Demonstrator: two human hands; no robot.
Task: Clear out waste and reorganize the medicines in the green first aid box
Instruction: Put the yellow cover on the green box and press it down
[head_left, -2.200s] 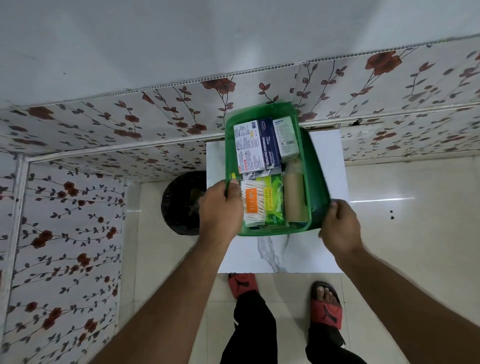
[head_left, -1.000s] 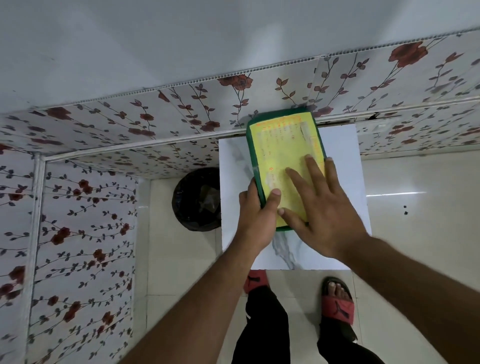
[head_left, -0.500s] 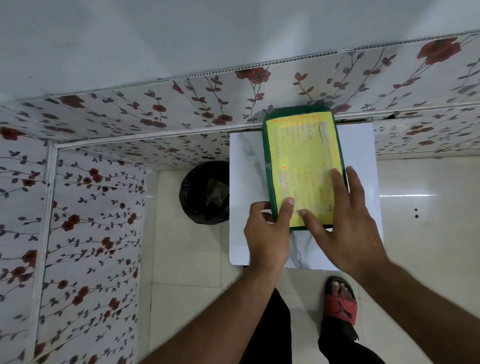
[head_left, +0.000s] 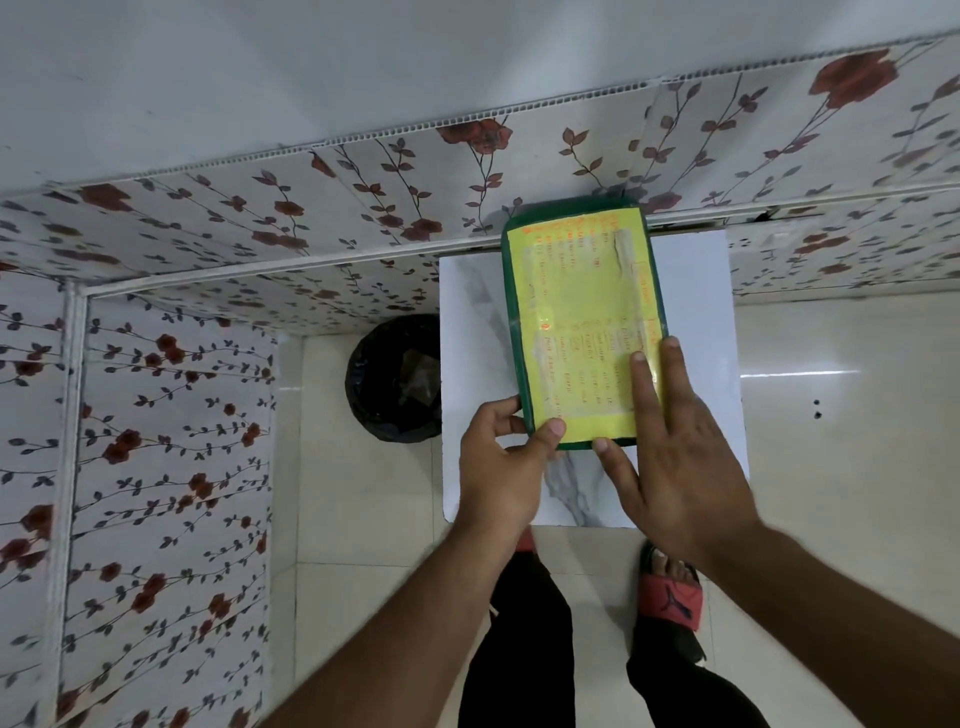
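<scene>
Green plastic edges frame the first aid box (head_left: 519, 322), which lies shut on the white marble-patterned table (head_left: 472, 322) with its far end close to the flowered wall (head_left: 311, 208). A yellow printed sheet (head_left: 576, 312) covers its lid. The left hand (head_left: 501, 467) pinches the box's near left corner, thumb on top and fingers curled along the side. The right hand (head_left: 680, 457) lies spread and flat over the near right corner. Left of the box, on the floor, stands a black bin (head_left: 395, 379).
</scene>
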